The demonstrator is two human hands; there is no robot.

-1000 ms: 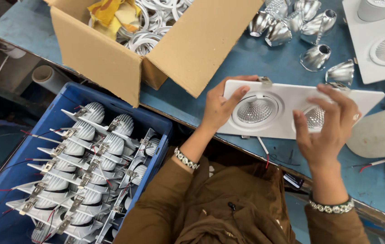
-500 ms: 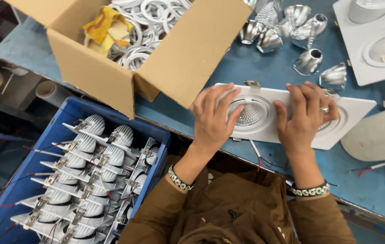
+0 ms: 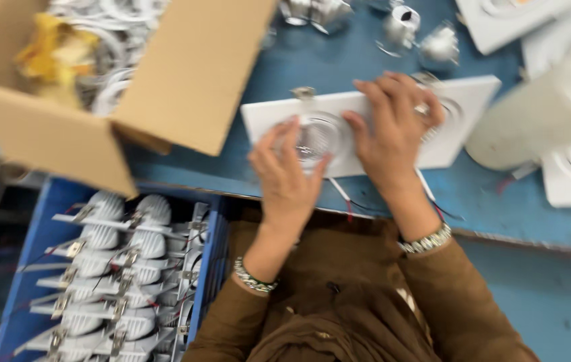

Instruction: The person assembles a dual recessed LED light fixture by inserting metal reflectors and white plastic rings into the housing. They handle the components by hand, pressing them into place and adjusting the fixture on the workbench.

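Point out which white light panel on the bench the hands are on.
The long two-lamp panel at the blue bench's near edge, under both hands; the other white panels lie untouched at far right.

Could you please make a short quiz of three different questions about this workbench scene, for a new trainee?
1. True or false: both hands rest on the white double lamp frame.
2. Which container holds the finished lamp units? A) cardboard box B) blue crate C) metal tray
3. Fill in: the frame lies on a ____ table top.

Key
1. True: the left hand covers the round lamp opening, the right hand presses the frame's middle.
2. B, the blue crate; the cardboard box holds white rings.
3. Blue, see the table.
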